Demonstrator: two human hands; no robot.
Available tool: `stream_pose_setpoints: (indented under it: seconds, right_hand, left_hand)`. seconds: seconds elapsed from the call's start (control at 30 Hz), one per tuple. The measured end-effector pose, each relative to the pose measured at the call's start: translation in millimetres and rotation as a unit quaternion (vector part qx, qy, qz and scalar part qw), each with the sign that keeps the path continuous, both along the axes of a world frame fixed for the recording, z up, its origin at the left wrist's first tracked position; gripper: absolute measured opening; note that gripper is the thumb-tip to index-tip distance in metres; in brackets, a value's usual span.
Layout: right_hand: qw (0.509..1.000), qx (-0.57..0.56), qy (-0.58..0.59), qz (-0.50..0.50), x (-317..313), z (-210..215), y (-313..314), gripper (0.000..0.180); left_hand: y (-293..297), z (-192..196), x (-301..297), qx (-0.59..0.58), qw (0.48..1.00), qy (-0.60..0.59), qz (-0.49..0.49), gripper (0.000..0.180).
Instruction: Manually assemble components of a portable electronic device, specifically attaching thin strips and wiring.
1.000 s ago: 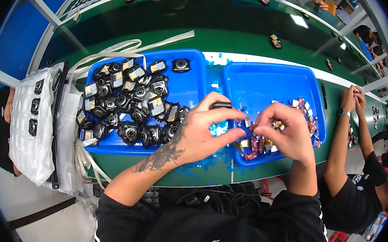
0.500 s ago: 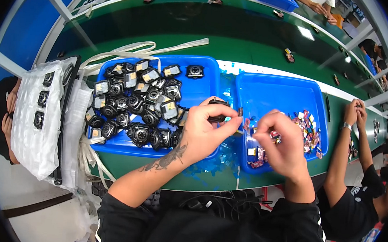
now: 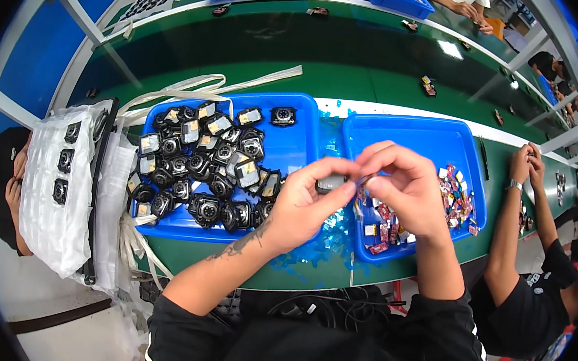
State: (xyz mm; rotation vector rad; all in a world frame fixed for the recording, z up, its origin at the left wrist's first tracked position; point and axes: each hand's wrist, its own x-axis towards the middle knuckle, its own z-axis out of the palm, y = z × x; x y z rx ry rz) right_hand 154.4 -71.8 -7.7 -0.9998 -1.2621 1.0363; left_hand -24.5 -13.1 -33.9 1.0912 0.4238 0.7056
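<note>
My left hand (image 3: 311, 200) is closed around a black watch case (image 3: 331, 183), whose grey face shows between thumb and fingers. Against its fingertips, my right hand (image 3: 405, 191) is pinched at a small dark piece that I cannot make out. To the left, a blue tray (image 3: 300, 130) is piled with black watch cases (image 3: 201, 162), some with grey and tan backs. Below my right hand lies another blue tray (image 3: 410, 130), holding small pink, white and gold parts (image 3: 456, 198).
Bits of blue film (image 3: 314, 251) litter the green table between the trays. White straps (image 3: 194, 90) trail around the left tray, beside a stack of white packing sheets (image 3: 58, 222). Beyond runs a green conveyor (image 3: 356, 42) with scattered parts. Another person's hands (image 3: 527, 163) are at the right.
My right hand has come leftward and up to meet the left hand's fingertips. The watch case has turned, now showing its grey face.
</note>
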Motion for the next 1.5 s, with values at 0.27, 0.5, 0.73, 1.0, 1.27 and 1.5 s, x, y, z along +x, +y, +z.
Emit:
stream_pose_setpoints:
  seconds: [0.27,0.5,0.73,1.0,1.27,1.5]
  right_hand:
    - [0.986,-0.031,-0.035,-0.16,-1,-7,-16,0.017]
    - [0.992,-0.083,0.021,-0.088,-9,-13,-11,0.017]
    - [0.96,0.032,-0.226,-0.165,-19,-11,-11,0.016]
    - [0.928,0.049,-0.279,-0.242,-31,10,-22,0.021]
    - [0.917,0.044,-0.347,-0.194,-24,9,-21,0.012]
    - [0.917,0.044,-0.347,-0.192,-20,7,-19,0.012]
  left_hand:
    - [9,-19,3,-0.104,0.989,-0.037,0.103,0.03]
    - [10,-17,2,-0.066,0.985,0.009,0.157,0.026]
    - [-6,-15,5,-0.035,0.998,-0.002,0.054,0.034]
    - [-7,-8,3,-0.002,0.998,-0.03,-0.051,0.048]
    - [-11,-18,4,0.038,0.998,-0.019,-0.052,0.046]
    - [-14,-15,4,0.071,0.996,0.032,-0.048,0.046]
